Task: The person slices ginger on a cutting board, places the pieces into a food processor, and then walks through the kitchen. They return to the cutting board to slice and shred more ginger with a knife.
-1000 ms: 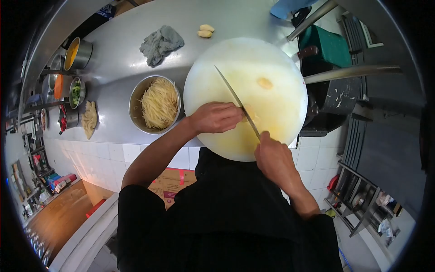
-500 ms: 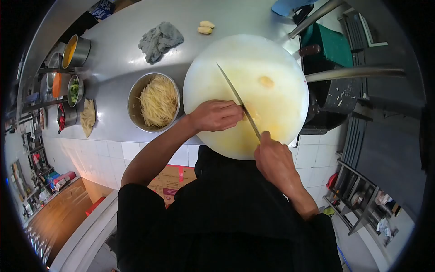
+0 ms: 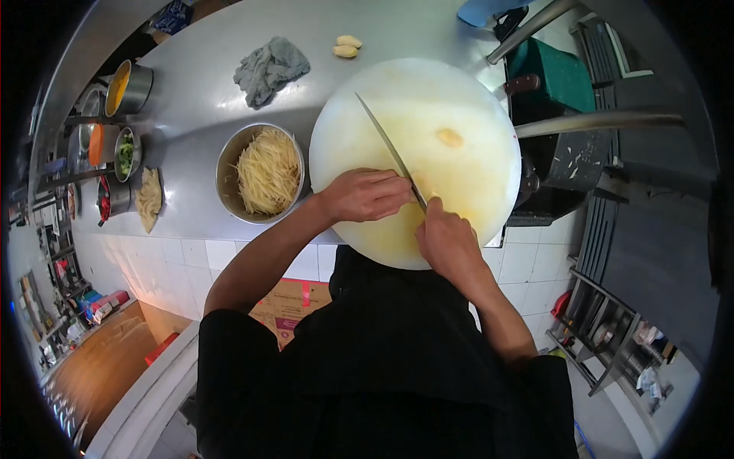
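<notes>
My right hand [image 3: 449, 239] is closed round the handle of a long kitchen knife [image 3: 380, 130], whose blade slants across a round white cutting board [image 3: 478, 99] with its tip pointing away from me and left. Beside the blade, the fingers of my left hand [image 3: 371, 194] are curled and pressed together on the board; whatever they hold is mostly hidden. Small pale yellow bits lie close to the blade by the right hand. Farther right on the board rests a pale yellow slice [image 3: 449, 138].
Left of the board stands a metal bowl [image 3: 224, 195] of pale shreds [image 3: 267, 170]. A grey cloth [image 3: 271, 69] and two pale yellow pieces [image 3: 346, 51] lie behind. Several metal containers line the counter's left end. A brown-handled tool [image 3: 523, 84] and a metal bar [image 3: 600, 124] are at right.
The knife and my right hand have slid away from me and slightly left, bringing the right hand closer to the left. My left hand has stayed almost still.
</notes>
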### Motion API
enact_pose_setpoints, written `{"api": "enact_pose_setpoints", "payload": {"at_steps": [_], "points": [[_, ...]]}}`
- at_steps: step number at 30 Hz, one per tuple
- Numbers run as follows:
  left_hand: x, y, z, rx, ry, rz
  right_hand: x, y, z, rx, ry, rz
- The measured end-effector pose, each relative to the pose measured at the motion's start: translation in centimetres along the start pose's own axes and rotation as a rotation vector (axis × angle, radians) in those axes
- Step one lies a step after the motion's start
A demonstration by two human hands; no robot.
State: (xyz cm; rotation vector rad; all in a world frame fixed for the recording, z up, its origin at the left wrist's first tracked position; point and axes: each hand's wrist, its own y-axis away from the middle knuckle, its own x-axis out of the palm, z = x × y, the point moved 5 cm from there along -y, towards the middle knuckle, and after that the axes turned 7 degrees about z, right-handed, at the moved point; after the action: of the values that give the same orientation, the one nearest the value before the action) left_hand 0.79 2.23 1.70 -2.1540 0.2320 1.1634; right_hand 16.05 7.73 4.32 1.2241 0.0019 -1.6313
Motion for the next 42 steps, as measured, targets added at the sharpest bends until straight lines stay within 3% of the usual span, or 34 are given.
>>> {"api": "enact_pose_setpoints", "payload": {"at_steps": [7, 15, 22, 30, 39, 42], "points": [[-0.1, 0.1, -0.2, 0.003, -0.047, -0.002, -1.9, 3.8, 1.0, 0.053, 0.047, 0.120], [-0.4, -0.2, -0.2, 0.026, -0.026, -0.036, 0.1, -0.7, 0.0, 0.019, 0.048, -0.013], [-0.3, -0.2, -0.2, -0.011, -0.022, 0.011, -0.6, -0.3, -0.1, -0.027, -0.003, -0.004], [-0.2, -0.2, -0.2, 0.007, -0.044, 0.035, -2.2, 4.8, 1.0, 0.079, 0.063, 0.102], [-0.3, -0.1, -0.1, 0.019, -0.021, 0.002, -0.1, 0.1, -0.4, 0.021, -0.008, 0.059], [-0.4, -0.3, -0.2, 0.029, -0.045, -0.005, -1.4, 3.0, 0.5, 0.055, 0.015, 0.093]]}}
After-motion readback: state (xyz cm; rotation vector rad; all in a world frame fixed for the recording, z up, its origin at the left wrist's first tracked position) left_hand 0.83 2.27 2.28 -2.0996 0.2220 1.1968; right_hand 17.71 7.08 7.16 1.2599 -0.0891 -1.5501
